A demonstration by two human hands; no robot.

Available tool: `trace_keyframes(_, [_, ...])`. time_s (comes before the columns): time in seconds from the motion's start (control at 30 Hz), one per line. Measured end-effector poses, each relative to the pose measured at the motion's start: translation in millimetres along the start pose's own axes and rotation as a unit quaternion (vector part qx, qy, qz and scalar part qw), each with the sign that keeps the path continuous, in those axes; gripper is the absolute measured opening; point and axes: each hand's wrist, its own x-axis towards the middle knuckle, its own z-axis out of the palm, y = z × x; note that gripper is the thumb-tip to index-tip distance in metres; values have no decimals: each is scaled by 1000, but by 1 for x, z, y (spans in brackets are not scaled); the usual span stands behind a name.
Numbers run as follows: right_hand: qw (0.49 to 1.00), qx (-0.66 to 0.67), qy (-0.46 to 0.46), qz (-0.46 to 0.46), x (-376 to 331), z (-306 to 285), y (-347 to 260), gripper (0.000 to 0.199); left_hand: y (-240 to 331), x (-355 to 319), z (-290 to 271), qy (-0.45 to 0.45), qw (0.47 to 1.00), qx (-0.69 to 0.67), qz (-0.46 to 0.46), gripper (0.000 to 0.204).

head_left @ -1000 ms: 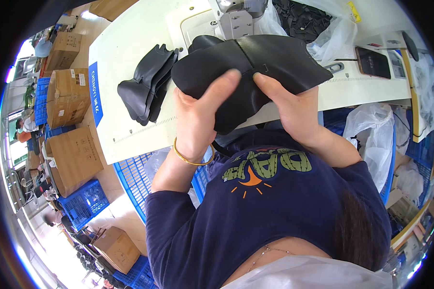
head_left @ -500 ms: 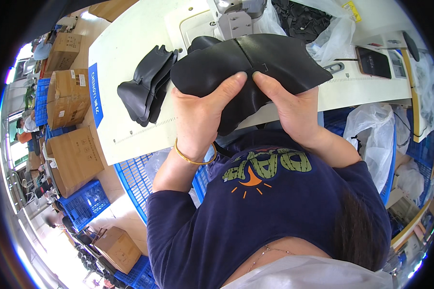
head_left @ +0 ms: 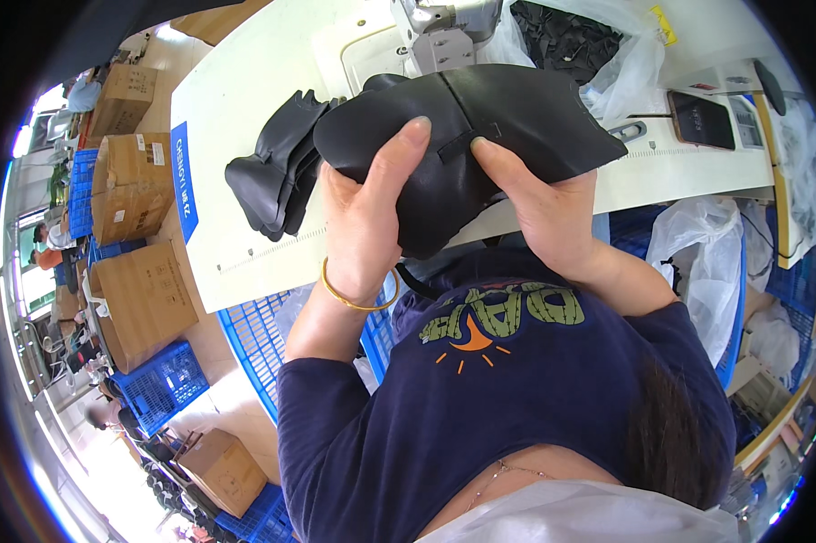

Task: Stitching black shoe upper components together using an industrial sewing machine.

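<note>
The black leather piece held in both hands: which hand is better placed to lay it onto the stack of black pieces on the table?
Probably the left hand. It grips the black leather piece on the side nearest the stack of black pieces, which lies on the table to the person's left. The right hand holds the far side.

Layout, head view: worktable [head_left: 245, 109] runs across the top, w/ a sewing machine [head_left: 444, 27] at its far edge, centre. Folded leather piece [head_left: 480, 136] sits above the table's near edge, held up between left hand [head_left: 367, 217] and right hand [head_left: 544, 208] — one on each side. Stack of similar pieces [head_left: 277, 172] lies on the table just left of it. Phone [head_left: 700, 119] on the table to the right; plastic bag [head_left: 598, 45] behind it. Cardboard boxes [head_left: 132, 235] and crates [head_left: 164, 385] on the floor, far left.
</note>
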Motion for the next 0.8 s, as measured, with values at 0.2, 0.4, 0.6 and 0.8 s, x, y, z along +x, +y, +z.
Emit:
trace_keyframes(0.2, [1000, -8, 1, -2, -2, 1, 1, 14, -3, 0, -4, -38, 994, 100, 30, 17])
trace_keyframes(0.4, [1000, -10, 4, -21, 1, -2, 0, 13, 2, 8, -7, -85, 992, 83, 48, 15])
trace_keyframes(0.6, [997, 25, 63, 46, 18, -9, -19, 15, 27, 23, -6, -72, 994, 80, 10, 19])
trace_keyframes(0.8, [996, 36, 83, 2, 50, 2, -26, 14, 40, 57, -8, -91, 993, 65, -31, 18])
